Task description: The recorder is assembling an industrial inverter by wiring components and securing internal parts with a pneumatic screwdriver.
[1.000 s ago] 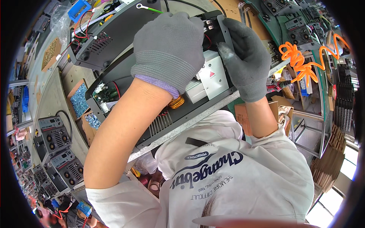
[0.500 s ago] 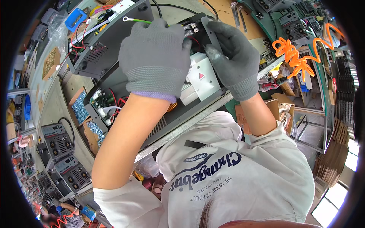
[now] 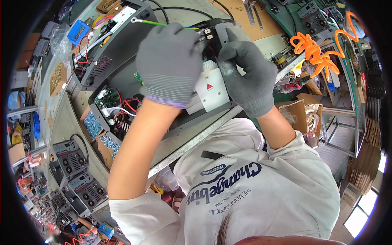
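Note:
Both my hands wear grey knit gloves and work at the far right end of an open black metal equipment case (image 3: 179, 130). My left hand (image 3: 169, 63) is closed above the case, its fingertips hidden behind the glove. A green-yellow wire (image 3: 152, 23) with a ring terminal runs out from under its fingers to the left. My right hand (image 3: 249, 77) is curled round the case's end panel (image 3: 221, 34), thumb inside. Between the hands, a white metal plate (image 3: 210, 90) with a red triangle label sits in the case. Circuit boards and red wires (image 3: 127, 105) lie at its left end.
A second open case (image 3: 110, 53) stands behind on the left. Cartons of blue screws (image 3: 93, 124) sit beside the near case. Grey units with knobs (image 3: 73, 157) stand at left. An orange coiled air hose (image 3: 310, 53) hangs at right, above an open carton (image 3: 300, 112).
The view has shifted slightly. My left hand has moved a little to the right, uncovering more of the case's left end. My right hand has shifted lower along the end panel.

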`<state>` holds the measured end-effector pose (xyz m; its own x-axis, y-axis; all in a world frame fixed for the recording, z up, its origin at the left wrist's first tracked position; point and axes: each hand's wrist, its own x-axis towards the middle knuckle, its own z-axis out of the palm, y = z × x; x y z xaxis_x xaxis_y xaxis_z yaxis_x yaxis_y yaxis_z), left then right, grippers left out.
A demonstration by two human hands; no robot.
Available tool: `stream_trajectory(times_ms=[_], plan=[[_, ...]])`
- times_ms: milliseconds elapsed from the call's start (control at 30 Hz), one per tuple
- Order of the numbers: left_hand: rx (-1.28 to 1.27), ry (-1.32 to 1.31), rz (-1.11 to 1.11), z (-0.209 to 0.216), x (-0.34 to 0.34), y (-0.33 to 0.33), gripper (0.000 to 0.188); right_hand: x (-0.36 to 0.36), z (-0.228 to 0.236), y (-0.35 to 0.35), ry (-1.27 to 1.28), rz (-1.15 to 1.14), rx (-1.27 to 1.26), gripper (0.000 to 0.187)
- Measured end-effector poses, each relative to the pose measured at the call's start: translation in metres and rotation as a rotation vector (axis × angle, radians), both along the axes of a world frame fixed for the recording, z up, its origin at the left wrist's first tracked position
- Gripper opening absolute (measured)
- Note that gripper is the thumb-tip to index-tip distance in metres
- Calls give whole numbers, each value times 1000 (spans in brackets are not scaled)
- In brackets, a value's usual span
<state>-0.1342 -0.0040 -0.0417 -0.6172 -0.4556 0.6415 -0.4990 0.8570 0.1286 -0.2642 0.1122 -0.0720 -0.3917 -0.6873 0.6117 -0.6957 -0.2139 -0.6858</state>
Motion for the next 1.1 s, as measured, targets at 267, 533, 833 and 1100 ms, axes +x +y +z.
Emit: stream_trajectory(times_ms=[267, 533, 833, 1100], plan=[[417, -306, 316, 8, 64, -66, 38, -37, 20, -43, -65, 169, 232, 19], [987, -573, 41, -26, 95, -75, 42, -29, 35, -79, 167, 284, 585, 26], [876, -83, -112, 0, 62, -52, 27, -11, 22, -97, 650, 353, 316, 26], [710, 147, -57, -15, 50, -49, 16, -15, 26, -105, 578, 392, 462, 25]])
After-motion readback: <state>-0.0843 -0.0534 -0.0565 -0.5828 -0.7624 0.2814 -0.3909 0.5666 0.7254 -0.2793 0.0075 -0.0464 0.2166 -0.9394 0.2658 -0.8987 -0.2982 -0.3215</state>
